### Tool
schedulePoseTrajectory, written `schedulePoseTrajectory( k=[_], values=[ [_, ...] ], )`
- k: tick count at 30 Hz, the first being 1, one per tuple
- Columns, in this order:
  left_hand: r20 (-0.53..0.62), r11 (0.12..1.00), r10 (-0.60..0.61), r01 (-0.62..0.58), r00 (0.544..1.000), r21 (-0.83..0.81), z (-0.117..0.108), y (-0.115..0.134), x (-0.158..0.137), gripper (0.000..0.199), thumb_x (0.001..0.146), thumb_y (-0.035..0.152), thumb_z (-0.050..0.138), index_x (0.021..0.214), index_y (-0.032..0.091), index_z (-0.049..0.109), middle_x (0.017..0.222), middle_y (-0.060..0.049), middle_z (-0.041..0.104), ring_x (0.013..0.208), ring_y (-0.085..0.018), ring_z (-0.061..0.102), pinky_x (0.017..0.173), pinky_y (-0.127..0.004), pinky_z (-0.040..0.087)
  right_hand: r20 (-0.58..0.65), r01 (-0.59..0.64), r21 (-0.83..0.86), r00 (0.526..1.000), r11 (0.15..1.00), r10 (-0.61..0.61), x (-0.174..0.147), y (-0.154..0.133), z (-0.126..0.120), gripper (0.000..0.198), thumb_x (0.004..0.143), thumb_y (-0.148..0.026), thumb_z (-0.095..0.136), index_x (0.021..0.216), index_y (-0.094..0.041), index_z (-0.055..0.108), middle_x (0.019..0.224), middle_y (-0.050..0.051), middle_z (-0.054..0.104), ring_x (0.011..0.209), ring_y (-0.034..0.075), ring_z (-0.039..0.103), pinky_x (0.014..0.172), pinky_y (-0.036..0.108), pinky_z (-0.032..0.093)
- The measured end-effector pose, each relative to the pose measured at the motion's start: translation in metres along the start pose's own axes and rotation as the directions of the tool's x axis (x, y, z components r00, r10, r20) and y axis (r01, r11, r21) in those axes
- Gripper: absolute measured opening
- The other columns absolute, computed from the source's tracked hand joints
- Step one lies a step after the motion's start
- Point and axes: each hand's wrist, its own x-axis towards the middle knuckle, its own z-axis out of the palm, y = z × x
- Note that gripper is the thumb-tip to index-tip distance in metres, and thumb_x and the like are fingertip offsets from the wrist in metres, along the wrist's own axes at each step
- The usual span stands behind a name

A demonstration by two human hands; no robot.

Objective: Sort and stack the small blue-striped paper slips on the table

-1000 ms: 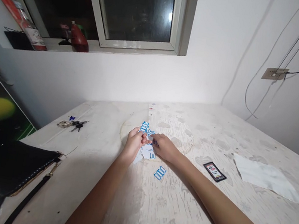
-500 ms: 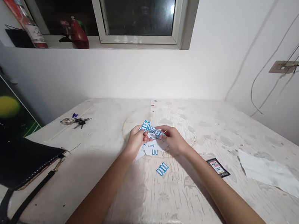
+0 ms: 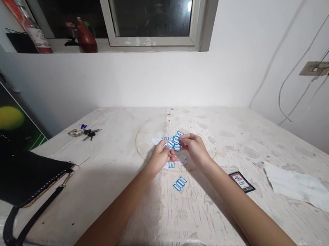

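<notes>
Both hands meet over the table (image 3: 117,182). My left hand (image 3: 161,155) is closed, with blue-outlined label stickers (image 3: 170,143) pinched at its fingertips. Just to the right, my right hand (image 3: 195,148) pinches more of these stickers (image 3: 178,135), which overlap those in the left. Whether they are stuck together, I cannot tell. Beneath the hands lie white paper pieces (image 3: 181,159) with blue marks, partly hidden by the fingers. Nearer to me, a single sticker with blue frames (image 3: 180,183) rests flat on the tablecloth.
A black-bordered card (image 3: 241,182) and a white cloth or paper sheet (image 3: 300,190) lie on the right. Keys (image 3: 90,133) lie on the left, behind a black bag (image 3: 18,177) with a strap. A wall with a window (image 3: 146,42) stands behind the table.
My left hand has shifted right, closer to the right hand. The held stickers now overlap between both hands, and more white paper shows left of them. The loose sticker has stayed put.
</notes>
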Motion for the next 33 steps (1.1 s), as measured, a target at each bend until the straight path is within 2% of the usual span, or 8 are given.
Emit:
schedulePoseTrajectory(
  k=[5, 9, 17, 20, 23, 25, 29, 33],
  values=[
    [-0.002, 0.999, -0.015, 0.015, 1.000, -0.032, 0.007, -0.002, -0.002, 0.015, 0.075, 0.016, 0.050, 0.089, 0.016, 0.047, 0.056, 0.005, 0.049, 0.046, -0.009, 0.053, 0.061, -0.029, 0.050, -0.032, -0.045, 0.114, 0.998, 0.992, 0.049, 0.001, 0.005, 0.001, 0.008, 0.056, -0.018, 0.056, 0.062, -0.015, 0.051, 0.056, -0.002, 0.048, 0.054, 0.010, 0.045, 0.052, 0.023, 0.036],
    [0.013, 0.998, -0.016, 0.017, 1.000, -0.052, 0.006, -0.003, -0.002, 0.013, 0.077, 0.015, 0.047, 0.089, 0.015, 0.047, 0.059, 0.003, 0.049, 0.049, -0.010, 0.055, 0.066, -0.033, 0.050, -0.045, -0.015, 0.047, 0.999, 0.999, 0.017, 0.002, 0.009, 0.000, 0.011, 0.058, -0.018, 0.056, 0.067, -0.016, 0.050, 0.060, -0.002, 0.050, 0.056, 0.010, 0.047, 0.056, 0.024, 0.039],
    [0.063, 0.985, 0.001, 0.010, 0.998, -0.175, 0.003, -0.006, -0.003, 0.009, 0.074, 0.014, 0.049, 0.083, 0.015, 0.048, 0.059, 0.004, 0.046, 0.048, -0.007, 0.048, 0.067, -0.032, 0.048, 0.029, 0.012, -0.119, 1.000, 0.993, -0.008, 0.000, 0.017, 0.005, 0.010, 0.066, -0.022, 0.051, 0.073, -0.018, 0.045, 0.065, -0.002, 0.050, 0.057, 0.011, 0.051, 0.058, 0.026, 0.043],
    [0.088, 0.975, -0.011, 0.030, 0.996, -0.222, 0.004, -0.005, -0.004, 0.010, 0.073, 0.013, 0.049, 0.083, 0.015, 0.047, 0.059, 0.003, 0.046, 0.050, -0.007, 0.048, 0.068, -0.031, 0.048, 0.054, 0.140, -0.294, 0.990, 0.946, -0.130, 0.001, 0.016, 0.003, 0.009, 0.070, -0.025, 0.049, 0.073, -0.018, 0.044, 0.064, -0.002, 0.048, 0.056, 0.011, 0.049, 0.055, 0.025, 0.040],
    [0.082, 0.976, -0.010, 0.028, 0.997, -0.218, 0.004, -0.005, -0.004, 0.011, 0.073, 0.014, 0.050, 0.082, 0.016, 0.046, 0.060, 0.003, 0.046, 0.050, -0.007, 0.047, 0.068, -0.030, 0.047, 0.107, 0.348, -0.462, 0.935, 0.816, -0.338, 0.001, 0.010, -0.003, 0.006, 0.074, -0.024, 0.045, 0.073, -0.018, 0.044, 0.063, -0.002, 0.047, 0.057, 0.011, 0.045, 0.054, 0.025, 0.036],
    [0.057, 0.983, -0.021, 0.031, 0.998, -0.183, 0.005, -0.005, -0.004, 0.011, 0.073, 0.015, 0.052, 0.082, 0.016, 0.046, 0.059, 0.004, 0.047, 0.049, -0.007, 0.047, 0.067, -0.031, 0.048, 0.119, 0.416, -0.492, 0.902, 0.765, -0.415, 0.001, 0.006, -0.007, 0.006, 0.076, -0.025, 0.044, 0.075, -0.019, 0.043, 0.063, -0.002, 0.047, 0.055, 0.011, 0.045, 0.052, 0.024, 0.035],
    [0.082, 0.987, -0.068, 0.079, 0.994, -0.137, 0.008, -0.008, -0.004, 0.012, 0.073, 0.016, 0.051, 0.083, 0.016, 0.047, 0.058, 0.004, 0.047, 0.047, -0.008, 0.047, 0.066, -0.033, 0.048, 0.082, 0.365, -0.417, 0.927, 0.832, -0.365, -0.002, 0.003, -0.006, 0.007, 0.079, -0.027, 0.043, 0.079, -0.020, 0.039, 0.064, -0.003, 0.049, 0.043, 0.009, 0.046, 0.044, 0.022, 0.035],
    [0.129, 0.966, -0.104, 0.131, 0.986, -0.224, 0.014, -0.011, -0.006, 0.012, 0.070, 0.013, 0.048, 0.080, 0.017, 0.043, 0.055, 0.005, 0.045, 0.044, -0.008, 0.045, 0.063, -0.034, 0.048, 0.104, 0.318, -0.431, 0.947, 0.845, -0.304, -0.007, 0.006, 0.000, 0.005, 0.079, -0.025, 0.041, 0.079, -0.021, 0.039, 0.065, -0.003, 0.050, 0.040, 0.010, 0.049, 0.040, 0.022, 0.035]
  ],
)
